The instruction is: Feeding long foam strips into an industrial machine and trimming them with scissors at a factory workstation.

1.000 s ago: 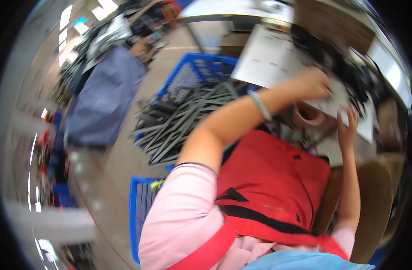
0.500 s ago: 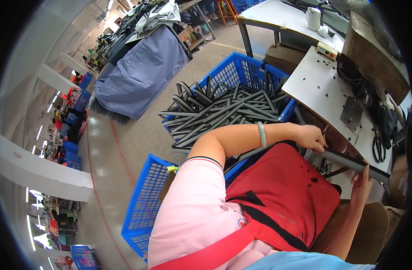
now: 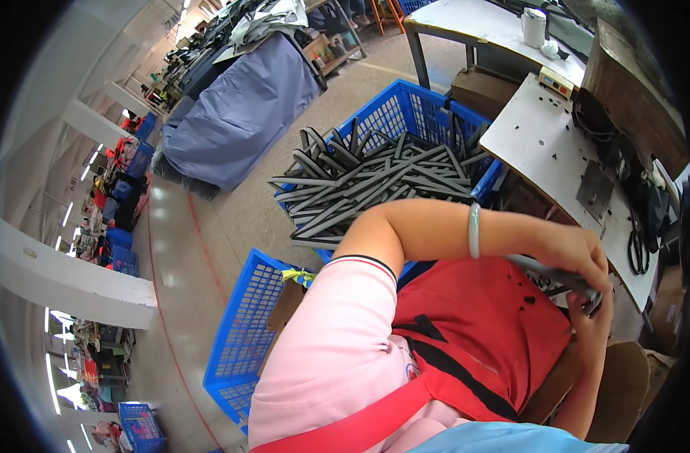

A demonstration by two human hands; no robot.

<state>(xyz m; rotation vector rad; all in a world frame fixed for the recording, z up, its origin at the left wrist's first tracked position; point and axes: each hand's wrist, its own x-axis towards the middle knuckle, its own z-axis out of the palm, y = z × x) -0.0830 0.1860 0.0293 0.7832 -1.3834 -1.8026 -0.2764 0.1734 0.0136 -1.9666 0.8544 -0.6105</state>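
Stretched across to the right, my left hand (image 3: 579, 251) wears a pale green bangle on its wrist and closes around one end of a grey-and-black strip (image 3: 539, 266). My right hand (image 3: 592, 323) is just below, its fingers pinched at the strip's end, where a dark opening shows. Part of the strip is hidden behind my left forearm. It slants over the red apron (image 3: 477, 332) on my lap. Beyond my left arm, a blue plastic basket (image 3: 405, 102) is heaped with several similar grey-and-black strips (image 3: 382, 177).
A white worktable (image 3: 537, 143) stands on the right, holding black scissors (image 3: 637, 249), a small control box (image 3: 556, 81) and black scraps. Another blue basket (image 3: 247, 325) is beside my left side. A cloth-covered pile (image 3: 239, 113) and a cardboard box (image 3: 484, 92) stand farther off.
My left hand has slid right along the strip to meet my right hand at its end. The strip now points back toward the left, and the view has shifted slightly.
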